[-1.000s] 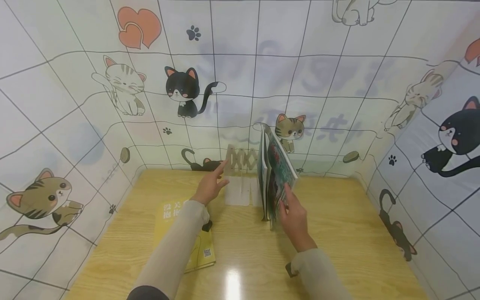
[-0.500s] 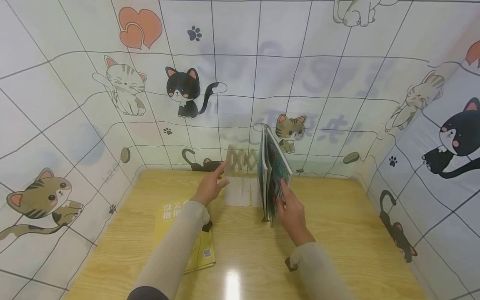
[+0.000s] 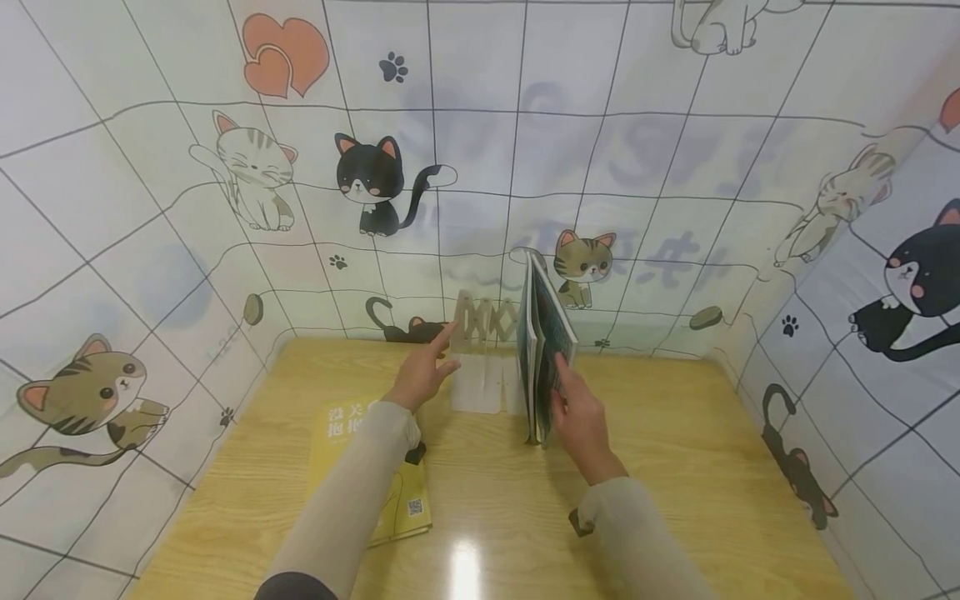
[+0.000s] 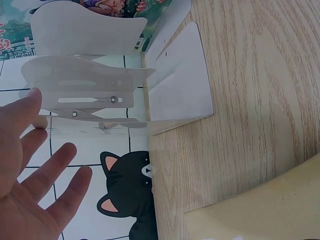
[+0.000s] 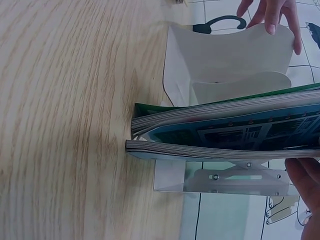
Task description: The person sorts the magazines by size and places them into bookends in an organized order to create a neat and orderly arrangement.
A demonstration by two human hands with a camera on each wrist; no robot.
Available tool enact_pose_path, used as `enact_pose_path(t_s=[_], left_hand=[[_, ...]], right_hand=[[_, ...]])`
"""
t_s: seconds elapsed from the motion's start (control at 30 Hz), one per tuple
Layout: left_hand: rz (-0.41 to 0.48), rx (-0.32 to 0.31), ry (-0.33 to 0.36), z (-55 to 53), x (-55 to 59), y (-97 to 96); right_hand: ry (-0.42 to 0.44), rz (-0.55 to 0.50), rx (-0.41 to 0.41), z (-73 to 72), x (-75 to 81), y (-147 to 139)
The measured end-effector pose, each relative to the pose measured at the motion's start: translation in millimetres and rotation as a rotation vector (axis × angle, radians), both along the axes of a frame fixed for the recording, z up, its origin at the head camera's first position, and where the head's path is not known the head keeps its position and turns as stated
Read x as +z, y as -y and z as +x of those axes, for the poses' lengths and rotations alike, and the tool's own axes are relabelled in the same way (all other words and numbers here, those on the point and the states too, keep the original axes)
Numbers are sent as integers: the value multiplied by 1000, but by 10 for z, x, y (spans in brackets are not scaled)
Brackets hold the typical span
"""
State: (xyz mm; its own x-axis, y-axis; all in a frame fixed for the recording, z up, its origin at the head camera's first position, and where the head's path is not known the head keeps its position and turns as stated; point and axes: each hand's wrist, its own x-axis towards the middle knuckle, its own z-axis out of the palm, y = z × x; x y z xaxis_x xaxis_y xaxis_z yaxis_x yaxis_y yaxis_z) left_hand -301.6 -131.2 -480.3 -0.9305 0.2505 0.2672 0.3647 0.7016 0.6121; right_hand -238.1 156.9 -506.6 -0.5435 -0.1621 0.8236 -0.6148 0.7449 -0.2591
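An expandable white bookend (image 3: 474, 385) stands near the back wall, with crisscross bars behind it. My left hand (image 3: 422, 377) pinches the edge of its left plate (image 4: 90, 75), the thumb on the inner face and another finger on the outer side. The other left fingers are spread. My right hand (image 3: 587, 423) holds a slim book (image 3: 557, 308) upright toward the bookend's right side. The lower edge of this book (image 5: 200, 150) is close to another standing book (image 5: 175, 118), with a narrow gap between them. Part of the right hand is hidden behind the book in the right wrist view.
A yellow book (image 3: 397, 517) lies flat on the wooden table (image 3: 675, 467), partly under the left sleeve. Behind and at both sides rise walls (image 3: 480, 150) covered in a cat-print sheet.
My right hand has moved the slim book left, closing most of the gap to the standing book beside it. My left hand has stayed at the bookend's left plate.
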Motion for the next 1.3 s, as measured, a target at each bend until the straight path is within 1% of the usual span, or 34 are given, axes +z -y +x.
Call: enact_pose_path(t_s=[0.17,0.33,0.5,0.73,1.0,1.1,1.3], left_hand=[[-5,11,19,13,20,-5],[-3,16,27,13,13,-4],[4,17,30,16,15,-6],[0,12,29,15,1,-8],[-1,11,30,21,26,-15],[-10,10,23,22,31,-13],[-5,10,25,4,18,-11]], right_hand=[[15,5,-2,-43,-3,27],[-9,16,-5,-77,-12,46],[2,31,-4,-74,-7,45],[23,35,-1,-32,-16,40],[-46,31,15,18,-69,57],[-57,30,9,52,-80,67],[-93,14,25,92,-105,82]])
